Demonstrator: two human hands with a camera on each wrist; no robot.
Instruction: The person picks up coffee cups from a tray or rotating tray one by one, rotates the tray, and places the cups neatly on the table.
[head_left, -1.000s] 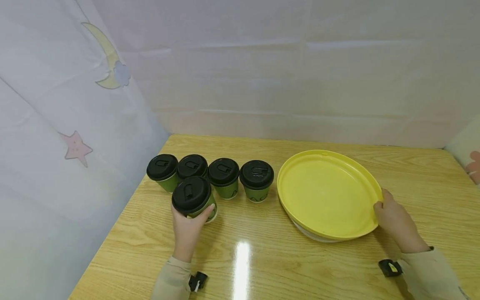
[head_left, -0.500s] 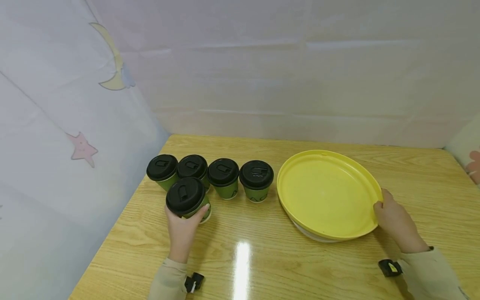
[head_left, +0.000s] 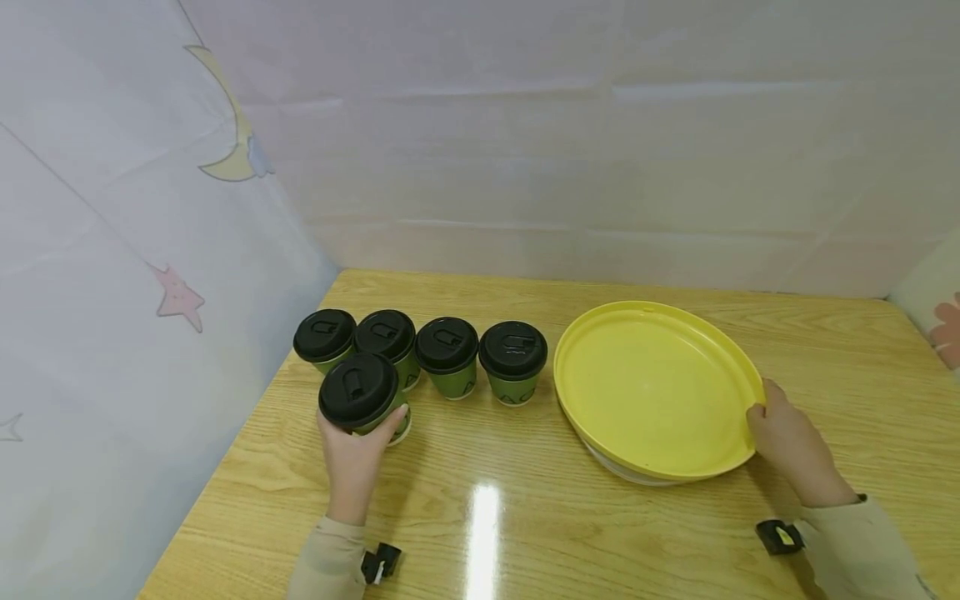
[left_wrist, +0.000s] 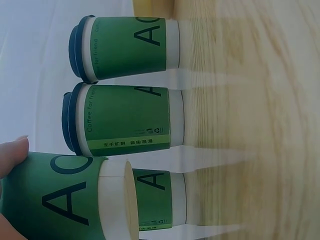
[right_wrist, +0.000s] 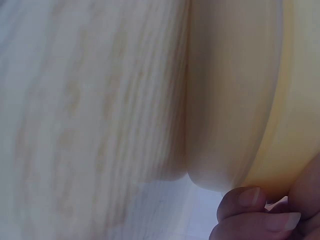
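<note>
My left hand (head_left: 352, 462) grips a green paper coffee cup (head_left: 358, 392) with a black lid, thumb on its right side. The cup leans a little; in the left wrist view its pale base appears raised off the table. Behind it stand several matching cups in a row, among them the rightmost cup (head_left: 513, 354) and the leftmost cup (head_left: 324, 335), partly covered by the held one. At the right, my right hand (head_left: 791, 442) pinches the rim of a round yellow lid-like tray (head_left: 660, 392). Beneath that tray, a pale round base (right_wrist: 225, 100) shows in the right wrist view.
Everything stands on a wood-grain table (head_left: 570, 542). A pale cloth backdrop (head_left: 480, 167) rises along its far edge and left side, printed with a moon and a star. Light glares off the table's front middle.
My left hand has carried the held cup leftward, in front of the two leftmost cups. The right hand and the yellow tray have stayed where they were.
</note>
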